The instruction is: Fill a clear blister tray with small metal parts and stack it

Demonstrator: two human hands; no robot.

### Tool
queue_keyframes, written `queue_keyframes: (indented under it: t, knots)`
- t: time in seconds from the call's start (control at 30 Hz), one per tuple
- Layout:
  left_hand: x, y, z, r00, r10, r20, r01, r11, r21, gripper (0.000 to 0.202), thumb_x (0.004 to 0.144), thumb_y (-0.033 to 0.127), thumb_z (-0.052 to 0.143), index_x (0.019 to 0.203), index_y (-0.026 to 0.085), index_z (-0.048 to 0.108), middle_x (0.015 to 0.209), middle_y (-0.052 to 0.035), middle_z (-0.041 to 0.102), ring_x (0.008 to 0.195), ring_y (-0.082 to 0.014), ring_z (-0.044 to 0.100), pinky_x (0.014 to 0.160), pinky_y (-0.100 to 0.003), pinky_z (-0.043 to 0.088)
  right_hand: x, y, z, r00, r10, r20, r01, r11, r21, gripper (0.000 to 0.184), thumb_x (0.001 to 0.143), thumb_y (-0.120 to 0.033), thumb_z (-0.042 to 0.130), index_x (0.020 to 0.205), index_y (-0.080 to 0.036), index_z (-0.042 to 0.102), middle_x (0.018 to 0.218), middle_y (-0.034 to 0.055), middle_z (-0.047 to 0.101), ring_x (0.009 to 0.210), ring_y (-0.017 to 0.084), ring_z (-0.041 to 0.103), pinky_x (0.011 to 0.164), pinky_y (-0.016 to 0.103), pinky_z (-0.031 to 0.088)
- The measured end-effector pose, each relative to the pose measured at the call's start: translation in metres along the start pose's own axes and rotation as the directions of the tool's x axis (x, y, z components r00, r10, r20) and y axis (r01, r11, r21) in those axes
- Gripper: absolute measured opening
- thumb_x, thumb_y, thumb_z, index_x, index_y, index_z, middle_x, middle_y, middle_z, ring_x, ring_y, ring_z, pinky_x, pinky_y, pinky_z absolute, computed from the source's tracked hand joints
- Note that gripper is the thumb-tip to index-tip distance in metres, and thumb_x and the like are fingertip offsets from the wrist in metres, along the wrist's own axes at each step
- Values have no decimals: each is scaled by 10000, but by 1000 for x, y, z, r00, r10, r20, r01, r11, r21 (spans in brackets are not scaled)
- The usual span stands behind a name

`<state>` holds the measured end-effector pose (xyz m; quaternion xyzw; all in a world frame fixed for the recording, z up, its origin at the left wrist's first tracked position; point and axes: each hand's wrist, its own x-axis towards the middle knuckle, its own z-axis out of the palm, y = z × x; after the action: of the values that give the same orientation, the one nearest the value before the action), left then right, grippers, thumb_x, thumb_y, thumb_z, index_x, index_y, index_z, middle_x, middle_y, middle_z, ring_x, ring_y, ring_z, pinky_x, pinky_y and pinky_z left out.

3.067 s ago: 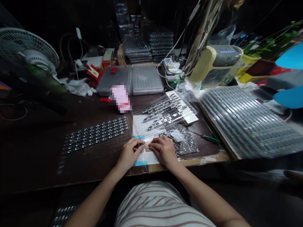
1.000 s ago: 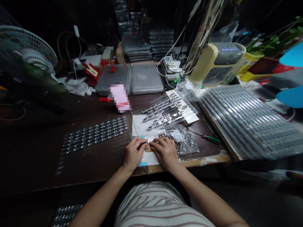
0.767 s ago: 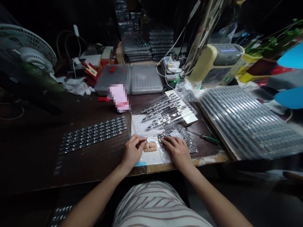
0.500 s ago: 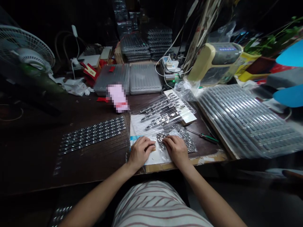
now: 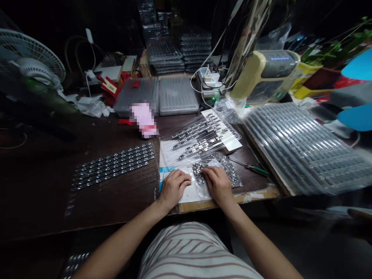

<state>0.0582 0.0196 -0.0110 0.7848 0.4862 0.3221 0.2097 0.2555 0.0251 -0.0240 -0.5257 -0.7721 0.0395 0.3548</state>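
Observation:
My left hand [image 5: 173, 187] rests over a white sheet [image 5: 190, 195] at the table's front edge. Its thumb and fingers pinch something small that I cannot make out. To the right, my right hand [image 5: 217, 183] has its fingertips at a heap of small shiny metal parts [image 5: 198, 172] on clear plastic. Whether a part is between those fingers is too small to tell. Beside and behind that hand lies a clear bag of more metal parts [image 5: 234, 178]. Beyond both hands, a clear ribbed tray [image 5: 200, 135] holds rows of small metal pieces.
A filled tray [image 5: 113, 164] lies on the left. A green-handled screwdriver [image 5: 251, 167] lies right of the bag. Stacked clear trays [image 5: 305, 151] cover the right side. A fan [image 5: 31, 58], closed trays [image 5: 178, 97], a power strip [image 5: 210, 79] and a cream-coloured machine [image 5: 264, 77] stand farther back.
My right hand has shifted very slightly to the right at the heap of metal parts. My left hand keeps its pinch in nearly the same place.

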Motion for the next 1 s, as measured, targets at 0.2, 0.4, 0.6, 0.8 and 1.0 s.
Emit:
queue_keyframes:
  t: [0.2,0.4,0.6,0.8,1.0]
  knots:
    - [2,0,-3,999,-10,-33,8,998,-70,117,853,212,596,911,205,698,819,-39,647,800,-163,588,735,-292,478,2,-8,-4,1000,-26,-5,27,998,57,187,922,-208,488,1009,-220,653,935,55,681,878,181,590,792,333,448]
    - [18,-43,-54,947,-156,-281,200,971,135,90,814,278,641,855,229,704,866,-34,676,848,-198,585,815,-364,433,9,-42,7,995,-69,74,63,994,89,131,888,-298,577,856,-228,683,817,19,704,754,142,606,695,291,400]
    - [11,-82,-85,906,-178,-383,328,869,371,81,779,334,671,786,282,732,944,-38,656,933,-244,544,893,-450,324,14,-54,18,993,-71,92,64,996,69,141,877,-329,598,810,-256,699,870,3,709,767,146,575,708,315,351]
    - [3,-84,-81,910,-174,-377,326,862,389,102,801,310,636,807,286,734,984,-40,650,1006,-264,513,939,-483,276,14,-54,23,988,-89,127,80,994,68,119,878,-312,596,871,-280,711,907,0,698,788,157,545,687,319,335]
    - [8,-78,-83,914,-155,-375,312,859,405,124,809,288,624,884,280,722,1018,-47,646,1020,-273,521,949,-486,263,10,-44,10,976,-128,175,147,984,-98,246,893,-305,565,1128,-277,632,1123,36,653,982,212,525,805,361,360]
